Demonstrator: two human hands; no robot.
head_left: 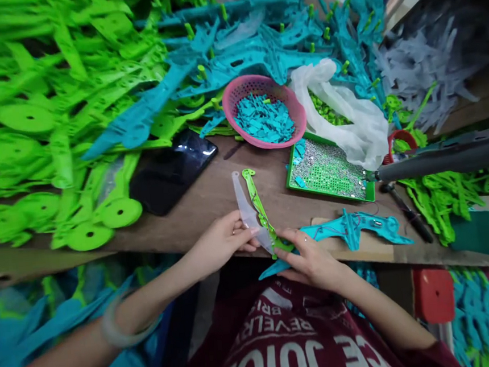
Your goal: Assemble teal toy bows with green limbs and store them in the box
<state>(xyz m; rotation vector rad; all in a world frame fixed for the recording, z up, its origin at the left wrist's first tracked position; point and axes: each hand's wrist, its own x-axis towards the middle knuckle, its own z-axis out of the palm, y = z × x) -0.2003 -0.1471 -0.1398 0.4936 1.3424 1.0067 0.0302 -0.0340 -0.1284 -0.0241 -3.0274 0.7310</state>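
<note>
Piles of bright green and blue plastic parts fill the top of a brown wooden counter point(195, 210). Near the middle of the frame, the left hand point(234, 234) has its fingers closed on a clear strip point(247, 206), thumb on top. Just beside it, the right hand point(308, 258) has its fingers closed on the low end of a thin green strip point(257, 202) with dark wires along it. Both strips point up the frame, side by side and a bit tilted. Under the right hand lies a long blue part point(338, 228), with its tip poking out on the left. A pink basket point(229, 102) full of small blue bits sits above the hands. To its right, a white bag point(360, 105) hangs over a green tray point(368, 195) of tiny shiny bits. A black phone point(171, 175) lies left of the basket. Lower right, a red box point(434, 298) sits below the counter.
</note>
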